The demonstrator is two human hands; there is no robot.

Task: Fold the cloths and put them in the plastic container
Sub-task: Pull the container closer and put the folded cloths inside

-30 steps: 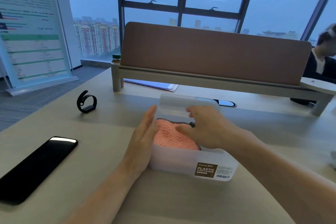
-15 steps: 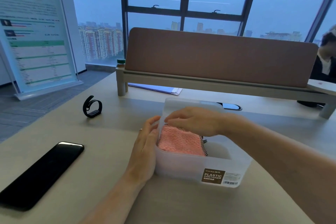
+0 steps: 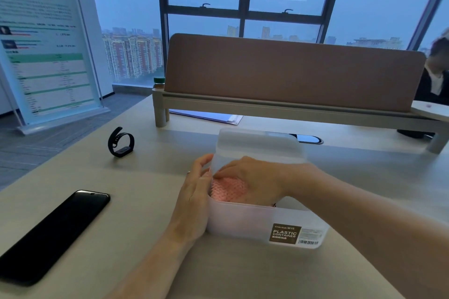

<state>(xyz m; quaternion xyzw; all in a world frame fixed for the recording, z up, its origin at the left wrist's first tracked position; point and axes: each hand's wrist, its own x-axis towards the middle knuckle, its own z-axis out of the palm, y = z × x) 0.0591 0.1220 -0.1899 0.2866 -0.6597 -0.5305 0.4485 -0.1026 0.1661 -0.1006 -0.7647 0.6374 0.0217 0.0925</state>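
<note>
A translucent white plastic container (image 3: 243, 222) with a brown label stands on the desk in front of me. A folded pink cloth (image 3: 227, 190) lies inside it at the left end. A dark edge of another cloth (image 3: 274, 205) peeks out beneath it. My right hand (image 3: 252, 178) lies flat, palm down, on the pink cloth inside the container, fingers pointing left. My left hand (image 3: 196, 198) rests against the outside of the container's left wall, fingers curled at its rim.
A black phone (image 3: 52, 233) lies at the near left. A black wristband (image 3: 120, 142) stands further back. A brown divider on a shelf (image 3: 291, 72) crosses the desk behind the container, with papers (image 3: 211, 117) under it. A person sits at the far right.
My right hand has sunk from the container's left rim onto the pink cloth, covering most of it. My left hand stays against the left wall.
</note>
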